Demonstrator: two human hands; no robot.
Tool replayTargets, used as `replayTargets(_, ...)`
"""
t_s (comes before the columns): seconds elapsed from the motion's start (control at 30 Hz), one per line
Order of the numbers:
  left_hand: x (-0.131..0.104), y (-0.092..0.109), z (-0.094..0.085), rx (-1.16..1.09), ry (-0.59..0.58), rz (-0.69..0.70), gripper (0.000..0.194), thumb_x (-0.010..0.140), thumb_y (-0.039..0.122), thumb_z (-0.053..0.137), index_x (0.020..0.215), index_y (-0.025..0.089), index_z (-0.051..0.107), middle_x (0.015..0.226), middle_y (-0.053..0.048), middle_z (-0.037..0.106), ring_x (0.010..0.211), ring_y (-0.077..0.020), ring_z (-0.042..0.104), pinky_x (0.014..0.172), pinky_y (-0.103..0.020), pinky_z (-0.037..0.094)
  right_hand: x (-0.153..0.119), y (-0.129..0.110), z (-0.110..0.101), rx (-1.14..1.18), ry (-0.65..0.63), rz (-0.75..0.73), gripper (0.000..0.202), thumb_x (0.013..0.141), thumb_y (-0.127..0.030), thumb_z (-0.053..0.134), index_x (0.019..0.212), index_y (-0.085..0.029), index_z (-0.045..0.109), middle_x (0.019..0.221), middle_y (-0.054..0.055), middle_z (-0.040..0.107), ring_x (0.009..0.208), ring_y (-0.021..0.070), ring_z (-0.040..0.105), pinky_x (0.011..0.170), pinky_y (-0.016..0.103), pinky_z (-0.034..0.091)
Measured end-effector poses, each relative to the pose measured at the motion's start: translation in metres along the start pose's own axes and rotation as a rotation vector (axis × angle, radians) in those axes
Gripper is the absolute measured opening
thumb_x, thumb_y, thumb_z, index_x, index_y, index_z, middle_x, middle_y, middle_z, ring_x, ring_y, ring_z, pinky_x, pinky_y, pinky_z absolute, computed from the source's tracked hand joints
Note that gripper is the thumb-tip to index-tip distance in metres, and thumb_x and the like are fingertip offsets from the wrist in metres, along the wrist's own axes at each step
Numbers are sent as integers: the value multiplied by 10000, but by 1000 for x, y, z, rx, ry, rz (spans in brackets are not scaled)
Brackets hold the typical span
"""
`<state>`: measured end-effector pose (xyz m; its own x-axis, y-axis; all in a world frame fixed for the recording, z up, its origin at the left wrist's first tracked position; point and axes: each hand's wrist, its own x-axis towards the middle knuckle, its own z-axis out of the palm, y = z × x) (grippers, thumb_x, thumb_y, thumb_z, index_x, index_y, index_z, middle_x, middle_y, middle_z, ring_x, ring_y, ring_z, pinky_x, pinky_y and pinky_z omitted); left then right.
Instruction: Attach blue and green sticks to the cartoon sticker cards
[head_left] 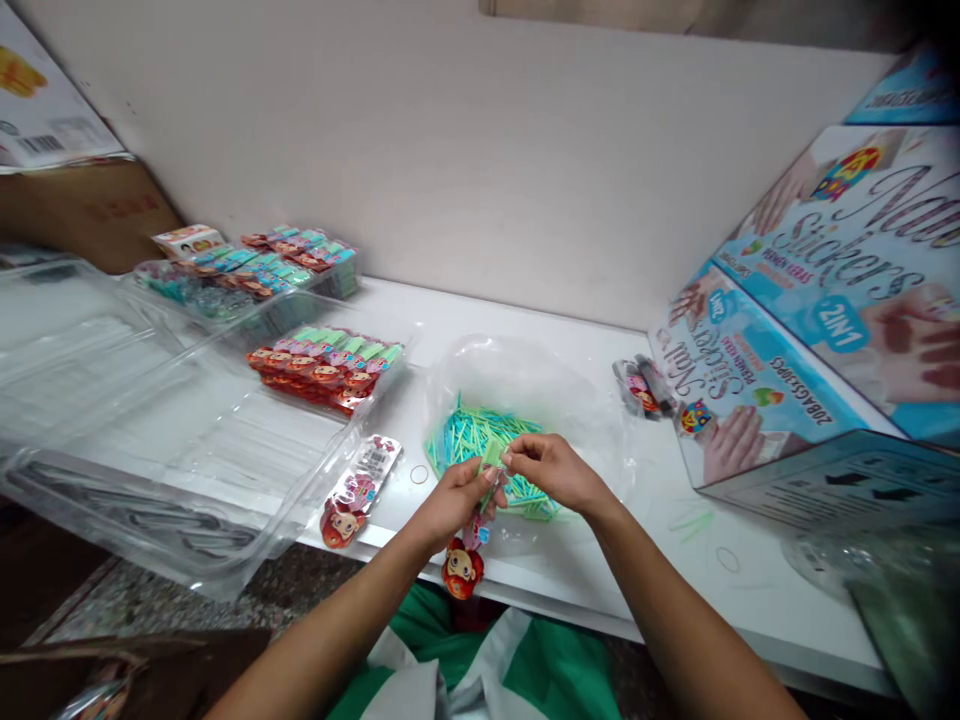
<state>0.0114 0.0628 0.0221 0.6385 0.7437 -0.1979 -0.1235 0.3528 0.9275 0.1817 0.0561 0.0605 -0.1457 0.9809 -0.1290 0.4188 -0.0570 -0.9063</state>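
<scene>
My left hand point(454, 505) is closed around a small packet point(463, 568) with a red-haired cartoon figure at its lower end. Pale green sticks show at the packet's top, above my left fingers. Pinched together, the fingers of my right hand point(555, 470) meet that top end; what lies between them is too small to make out. Under both hands a clear plastic bag point(607, 425) lies spread, with a heap of thin green and blue sticks point(480, 425) on it. Left of my left hand lies a flat packet point(360, 495) with the same figure.
Clear plastic trays point(277, 475) stand at the left, near filled packets point(326, 365) in rows. At the right are nail sticker boxes point(817, 300) and a small dark packet point(643, 387). Rubber bands point(727, 559) and loose green sticks point(696, 525) lie on the white table point(600, 580).
</scene>
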Motion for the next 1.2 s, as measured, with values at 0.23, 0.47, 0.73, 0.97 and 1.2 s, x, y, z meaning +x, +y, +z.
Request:
replayTargets(0.23,-1,-2,0,-20,-2,26,289,836,439,506,817,151,494,676,4,556,466,-55,443,427,-177,311,-8,-4,1,-40,64,-52,155,809,-299,510,802,-176,603,674,-13,546,629,125,497,569,245,381)
replayTargets(0.47,-3,-1,3,-14,-62,32,284,846,433,493,849,149,505,667,4,554,461,-58,440,430,-182,325,-5,-4,6,97,39,-57,168,802,-307,527,798,-163,613,707,2,591,646,129,528,593,252,406)
replayTargets(0.73,-2,-1,6,-73,-42,2,308,827,449,517,865,143,513,703,-18,598,469,-75,475,428,-195,371,-6,-5,11,-45,173,-46,86,735,-166,484,785,-183,552,649,-31,528,607,119,497,557,236,383)
replayTargets(0.97,0,-1,3,-81,-75,13,293,832,429,520,870,138,522,687,-14,591,457,-63,468,422,-181,336,-8,-5,11,-22,120,-103,142,816,-281,481,850,-188,582,732,-6,577,668,133,530,608,250,408)
replayTargets(1.2,-1,0,3,-100,-91,8,303,824,433,533,888,136,531,699,-26,607,449,-71,479,408,-184,351,-7,-6,10,-44,151,-77,58,775,-213,493,771,-188,546,651,-29,531,605,120,499,556,235,385)
